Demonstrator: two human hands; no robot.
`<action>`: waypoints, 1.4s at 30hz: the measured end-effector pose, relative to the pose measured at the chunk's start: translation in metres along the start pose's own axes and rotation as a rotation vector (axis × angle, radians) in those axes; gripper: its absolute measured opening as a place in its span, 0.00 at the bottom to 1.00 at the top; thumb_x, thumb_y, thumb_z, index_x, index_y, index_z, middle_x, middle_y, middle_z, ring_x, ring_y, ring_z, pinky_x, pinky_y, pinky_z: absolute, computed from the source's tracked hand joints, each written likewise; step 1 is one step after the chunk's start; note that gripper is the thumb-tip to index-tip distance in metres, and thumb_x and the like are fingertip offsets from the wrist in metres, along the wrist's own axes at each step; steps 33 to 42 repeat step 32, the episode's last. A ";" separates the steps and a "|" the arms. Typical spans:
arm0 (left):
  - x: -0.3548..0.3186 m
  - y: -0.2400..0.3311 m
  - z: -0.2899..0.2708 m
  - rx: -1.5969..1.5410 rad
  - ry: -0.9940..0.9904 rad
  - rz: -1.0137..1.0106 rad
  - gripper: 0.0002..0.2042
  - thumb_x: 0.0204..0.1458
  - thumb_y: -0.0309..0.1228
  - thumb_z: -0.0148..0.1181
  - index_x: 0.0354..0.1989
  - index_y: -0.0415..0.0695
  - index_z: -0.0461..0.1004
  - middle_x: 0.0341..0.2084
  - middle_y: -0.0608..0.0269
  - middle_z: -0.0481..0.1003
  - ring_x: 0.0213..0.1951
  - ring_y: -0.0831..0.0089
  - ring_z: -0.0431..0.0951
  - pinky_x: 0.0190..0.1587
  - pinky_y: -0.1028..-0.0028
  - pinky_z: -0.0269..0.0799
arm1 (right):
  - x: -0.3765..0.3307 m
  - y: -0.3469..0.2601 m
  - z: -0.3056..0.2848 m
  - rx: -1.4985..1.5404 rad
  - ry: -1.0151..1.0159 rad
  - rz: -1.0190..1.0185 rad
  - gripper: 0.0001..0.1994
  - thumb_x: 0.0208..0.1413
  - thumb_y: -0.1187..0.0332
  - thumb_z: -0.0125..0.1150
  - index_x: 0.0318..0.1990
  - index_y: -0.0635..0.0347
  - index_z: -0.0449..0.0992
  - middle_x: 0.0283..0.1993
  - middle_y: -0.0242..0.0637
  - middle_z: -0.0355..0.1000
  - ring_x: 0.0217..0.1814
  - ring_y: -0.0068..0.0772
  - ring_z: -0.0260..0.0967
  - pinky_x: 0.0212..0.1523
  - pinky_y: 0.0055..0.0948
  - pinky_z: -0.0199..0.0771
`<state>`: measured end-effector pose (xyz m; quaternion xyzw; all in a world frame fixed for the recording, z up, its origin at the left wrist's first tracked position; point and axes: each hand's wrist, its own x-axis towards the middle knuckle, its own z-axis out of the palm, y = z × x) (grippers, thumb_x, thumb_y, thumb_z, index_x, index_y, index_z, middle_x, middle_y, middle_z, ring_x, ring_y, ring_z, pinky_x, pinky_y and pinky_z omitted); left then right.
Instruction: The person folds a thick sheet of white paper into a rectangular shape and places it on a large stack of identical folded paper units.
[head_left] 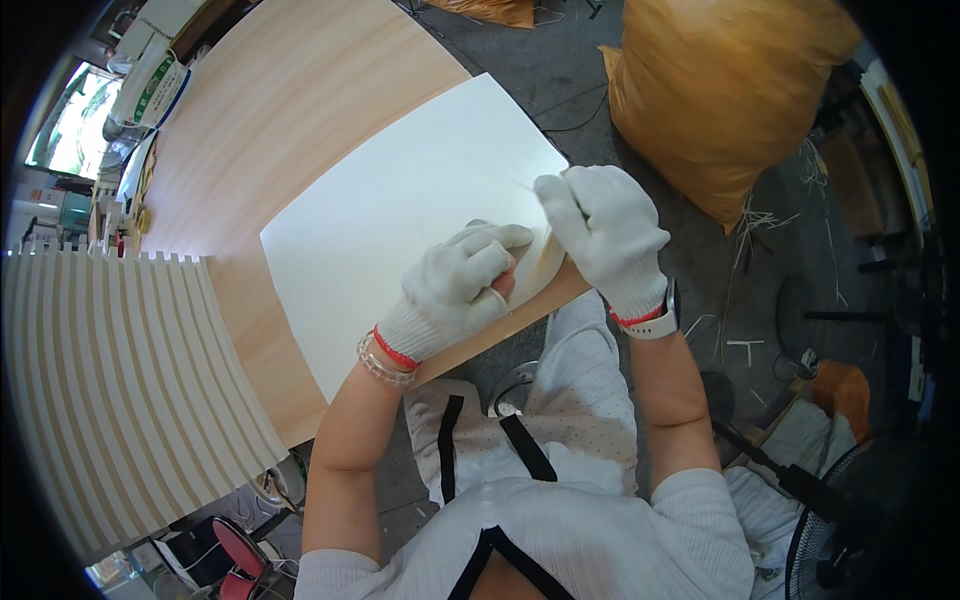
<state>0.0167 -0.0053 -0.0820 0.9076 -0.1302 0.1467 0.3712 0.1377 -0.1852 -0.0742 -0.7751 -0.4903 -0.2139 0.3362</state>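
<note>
A large white sheet lies at a slant on the wood-grain table in front of me. My left hand, in a white knit glove with a red cuff, rests on the sheet near its closest edge. Its fingers are bent and apart, and some bare skin shows at one fingertip. To its right, my right hand, gloved the same way, is closed at the sheet's right-hand edge, its thumb against the fingers. Between the hands the sheet's edge bends up in a curl with a yellowish shadow. The pinched part is hidden under the glove.
A stack of striped, slatted pieces stands at the left end of the table. Beyond the right side, a big orange-yellow sack sits on the dark floor among white scraps. A black fan stands at lower right.
</note>
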 end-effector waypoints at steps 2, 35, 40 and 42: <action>-0.005 -0.004 -0.001 -0.073 -0.028 -0.056 0.07 0.49 0.20 0.64 0.29 0.39 0.69 0.50 0.52 0.81 0.42 0.55 0.81 0.42 0.65 0.79 | -0.006 -0.002 0.000 -0.057 0.010 0.024 0.10 0.56 0.69 0.62 0.45 0.60 0.81 0.28 0.34 0.69 0.29 0.39 0.69 0.29 0.38 0.66; -0.007 0.006 -0.009 -0.096 -0.069 -0.149 0.23 0.42 0.26 0.77 0.50 0.43 0.81 0.49 0.56 0.78 0.33 0.67 0.76 0.37 0.70 0.73 | -0.016 -0.005 0.004 0.162 0.064 0.209 0.09 0.62 0.71 0.60 0.48 0.58 0.79 0.27 0.36 0.66 0.28 0.42 0.66 0.32 0.40 0.67; -0.007 0.006 -0.009 -0.096 -0.069 -0.149 0.23 0.42 0.26 0.77 0.50 0.43 0.81 0.49 0.56 0.78 0.33 0.67 0.76 0.37 0.70 0.73 | -0.016 -0.005 0.004 0.162 0.064 0.209 0.09 0.62 0.71 0.60 0.48 0.58 0.79 0.27 0.36 0.66 0.28 0.42 0.66 0.32 0.40 0.67; -0.007 0.006 -0.009 -0.096 -0.069 -0.149 0.23 0.42 0.26 0.77 0.50 0.43 0.81 0.49 0.56 0.78 0.33 0.67 0.76 0.37 0.70 0.73 | -0.016 -0.005 0.004 0.162 0.064 0.209 0.09 0.62 0.71 0.60 0.48 0.58 0.79 0.27 0.36 0.66 0.28 0.42 0.66 0.32 0.40 0.67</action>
